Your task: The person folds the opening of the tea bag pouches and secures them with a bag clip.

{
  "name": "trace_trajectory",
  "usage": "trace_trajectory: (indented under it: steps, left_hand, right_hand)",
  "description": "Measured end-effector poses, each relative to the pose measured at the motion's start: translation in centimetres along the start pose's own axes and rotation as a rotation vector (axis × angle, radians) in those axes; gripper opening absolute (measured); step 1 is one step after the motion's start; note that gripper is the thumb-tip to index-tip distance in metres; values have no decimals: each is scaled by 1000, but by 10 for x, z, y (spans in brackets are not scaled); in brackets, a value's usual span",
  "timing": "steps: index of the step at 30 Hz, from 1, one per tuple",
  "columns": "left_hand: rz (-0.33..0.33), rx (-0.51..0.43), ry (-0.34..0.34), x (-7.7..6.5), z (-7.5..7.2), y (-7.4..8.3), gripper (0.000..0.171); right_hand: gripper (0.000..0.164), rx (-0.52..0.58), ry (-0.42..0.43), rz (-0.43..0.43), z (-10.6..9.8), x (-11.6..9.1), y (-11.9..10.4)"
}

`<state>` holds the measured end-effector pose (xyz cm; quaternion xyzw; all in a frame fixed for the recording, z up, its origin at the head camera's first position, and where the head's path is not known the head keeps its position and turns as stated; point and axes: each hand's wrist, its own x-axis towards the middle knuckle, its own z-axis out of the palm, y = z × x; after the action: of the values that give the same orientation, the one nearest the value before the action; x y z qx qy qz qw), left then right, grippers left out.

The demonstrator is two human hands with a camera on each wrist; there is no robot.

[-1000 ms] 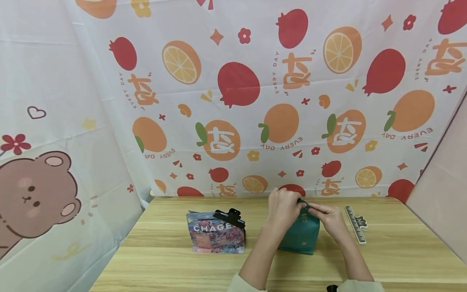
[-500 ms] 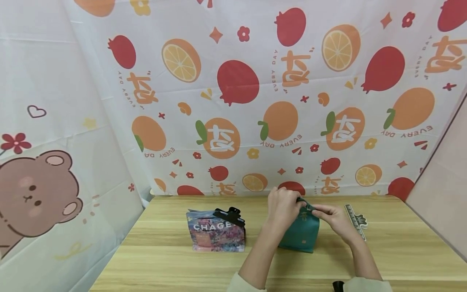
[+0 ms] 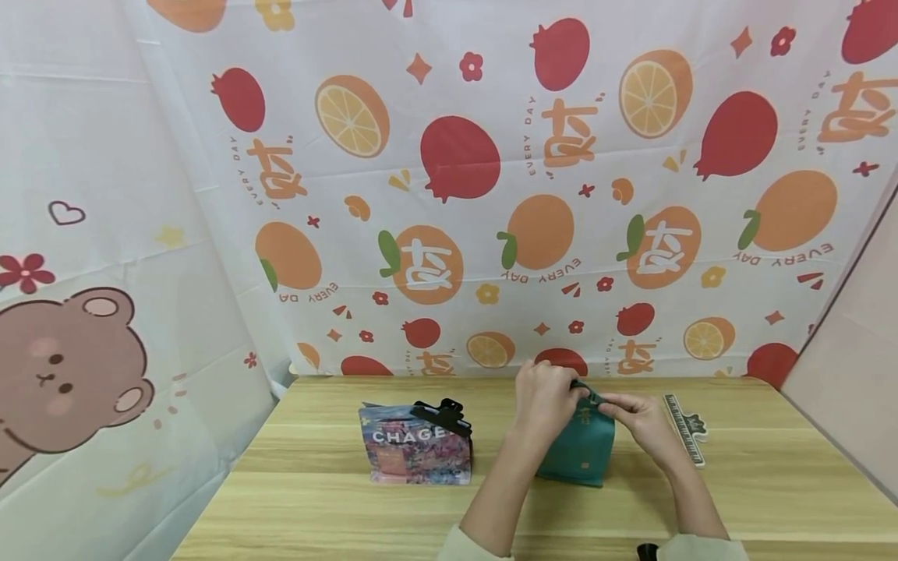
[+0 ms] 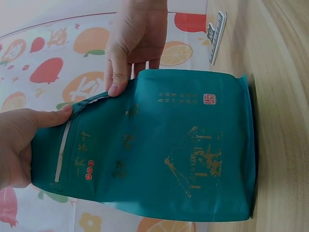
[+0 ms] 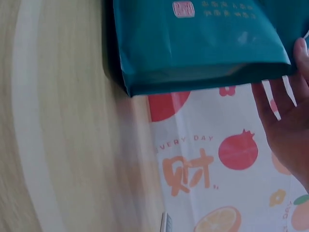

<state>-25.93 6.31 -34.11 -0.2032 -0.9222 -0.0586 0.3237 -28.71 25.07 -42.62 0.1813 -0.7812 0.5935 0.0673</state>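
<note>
A teal tea pouch with gold print stands upright on the table. My left hand grips its top end, the thumb on the printed face in the left wrist view. At the pouch's upper right edge my right hand pinches the rim between thumb and fingers. A pale strip runs across the pouch near the top, and the edge between both thumbs is slightly parted. In the right wrist view the pouch's side shows, with the right fingers at its edge.
A colourful pouch with a black clip on its top stands to the left. Right of the hands lies a flat clip with a cat figure and a keyboard-like bar. A fruit-print cloth hangs behind the wooden table.
My right hand has shifted slightly right along the teal pouch's top edge, away from the left hand. The left hand keeps its grip, and the pouch stays in place.
</note>
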Motion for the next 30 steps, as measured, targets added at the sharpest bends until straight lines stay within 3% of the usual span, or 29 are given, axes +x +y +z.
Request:
trace_trajectory:
  steps: [4,7,11,19,25,30]
  left_hand:
    - [3,0,5,1,2,-2,20]
    - [11,-8,12,1,3,-3,20]
    - [14,-12,17,1,4,-5,19]
    - [26,-8,25,5,5,-9,19]
    - [25,-16,24,6,7,-10,19]
    - [10,-25,14,7,6,-11,18]
  right_hand:
    - [33,6,-52,-11,-5,-1,4]
    - [33,5,-50,37,-7,-2,6]
    - [34,0,-8,115,-5,-1,7]
    - [34,-20,75,183,-1,6,2]
    - [36,-44,75,185,-1,7,2]
    - [35,-93,18,106,-3,5,2]
